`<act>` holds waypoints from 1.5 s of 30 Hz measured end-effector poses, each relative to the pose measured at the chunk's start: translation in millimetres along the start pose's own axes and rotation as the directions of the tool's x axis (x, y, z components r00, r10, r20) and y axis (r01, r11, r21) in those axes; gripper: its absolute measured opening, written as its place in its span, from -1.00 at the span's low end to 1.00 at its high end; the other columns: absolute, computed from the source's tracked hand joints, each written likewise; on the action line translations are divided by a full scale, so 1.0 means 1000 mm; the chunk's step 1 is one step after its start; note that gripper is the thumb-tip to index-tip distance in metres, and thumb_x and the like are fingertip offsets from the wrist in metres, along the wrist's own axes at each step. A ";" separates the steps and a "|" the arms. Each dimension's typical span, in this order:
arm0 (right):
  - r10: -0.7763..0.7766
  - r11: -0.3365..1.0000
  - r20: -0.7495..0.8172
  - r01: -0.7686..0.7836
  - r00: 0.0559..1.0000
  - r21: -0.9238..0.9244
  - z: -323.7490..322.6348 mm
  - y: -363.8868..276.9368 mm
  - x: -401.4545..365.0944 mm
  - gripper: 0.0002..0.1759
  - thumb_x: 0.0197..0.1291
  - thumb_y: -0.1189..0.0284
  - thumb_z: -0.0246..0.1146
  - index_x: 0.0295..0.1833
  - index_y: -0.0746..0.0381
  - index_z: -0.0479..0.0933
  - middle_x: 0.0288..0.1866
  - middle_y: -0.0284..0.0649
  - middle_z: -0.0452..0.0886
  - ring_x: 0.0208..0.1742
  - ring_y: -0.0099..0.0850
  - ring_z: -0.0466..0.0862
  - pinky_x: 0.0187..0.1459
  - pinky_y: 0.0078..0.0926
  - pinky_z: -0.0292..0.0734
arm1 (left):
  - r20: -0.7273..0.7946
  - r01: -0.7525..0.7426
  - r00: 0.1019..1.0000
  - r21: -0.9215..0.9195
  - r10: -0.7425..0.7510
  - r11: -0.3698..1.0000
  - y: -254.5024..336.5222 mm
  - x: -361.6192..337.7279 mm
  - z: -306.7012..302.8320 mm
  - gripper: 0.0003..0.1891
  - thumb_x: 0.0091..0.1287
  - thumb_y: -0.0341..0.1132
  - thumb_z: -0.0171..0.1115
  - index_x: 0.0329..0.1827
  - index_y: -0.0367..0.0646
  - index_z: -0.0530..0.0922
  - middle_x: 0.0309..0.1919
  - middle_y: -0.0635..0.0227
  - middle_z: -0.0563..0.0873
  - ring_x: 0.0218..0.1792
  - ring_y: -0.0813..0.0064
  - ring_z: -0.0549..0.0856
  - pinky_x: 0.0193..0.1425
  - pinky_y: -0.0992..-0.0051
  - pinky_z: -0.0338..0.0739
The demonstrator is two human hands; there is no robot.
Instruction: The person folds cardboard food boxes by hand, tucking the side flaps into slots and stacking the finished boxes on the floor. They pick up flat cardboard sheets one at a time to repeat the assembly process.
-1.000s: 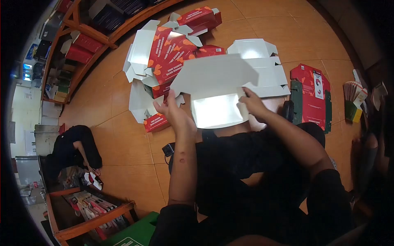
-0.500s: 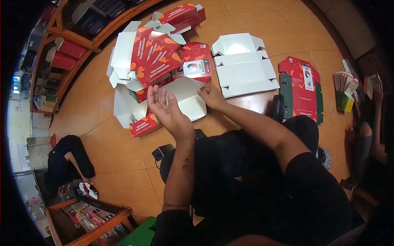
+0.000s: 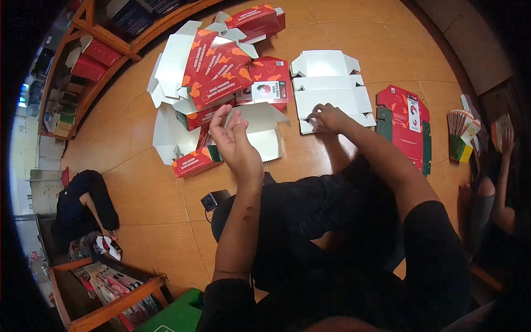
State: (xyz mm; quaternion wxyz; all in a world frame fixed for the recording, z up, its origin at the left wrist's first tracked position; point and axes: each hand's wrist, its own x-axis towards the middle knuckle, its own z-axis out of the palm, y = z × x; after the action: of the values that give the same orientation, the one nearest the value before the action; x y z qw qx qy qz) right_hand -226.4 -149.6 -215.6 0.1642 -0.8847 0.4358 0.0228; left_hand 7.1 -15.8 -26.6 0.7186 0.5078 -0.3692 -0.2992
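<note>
Ahead on the floor [image 3: 163, 193] | white flat carton [image 3: 330, 84] covered at near edge by right hand [image 3: 327, 119], panels laid left-right | right fingers curled, pinch cannot be told | left hand [image 3: 239, 145] held farther off, fingers loosely spread

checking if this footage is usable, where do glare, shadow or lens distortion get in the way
Head view: wide-angle distortion bends the shelf into a curve, and the corners are black; head view: glare pales the floor near the right hand and shines on the white stack; head view: the trousers sink into shadow, their folds hard to make out.
</note>
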 end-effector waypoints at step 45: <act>-0.157 0.977 0.211 0.120 0.965 0.178 -0.029 0.040 0.014 -0.65 -0.08 0.23 0.49 -0.16 0.14 0.70 -0.06 -0.04 0.68 -0.01 -0.09 0.68 0.04 -0.17 0.56 | 0.013 0.108 0.994 0.021 -0.108 0.994 -0.013 0.004 -0.001 -0.78 0.50 -0.39 0.06 0.14 -0.23 0.45 0.11 0.27 0.56 0.13 0.44 0.60 0.12 0.44 0.55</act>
State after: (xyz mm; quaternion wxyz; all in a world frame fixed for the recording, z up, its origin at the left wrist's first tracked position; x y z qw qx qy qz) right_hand -251.8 -192.2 -201.3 0.2854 -0.8883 0.3518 0.0749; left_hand 9.3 -23.1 -38.6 0.6935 0.5320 -0.3493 -0.3377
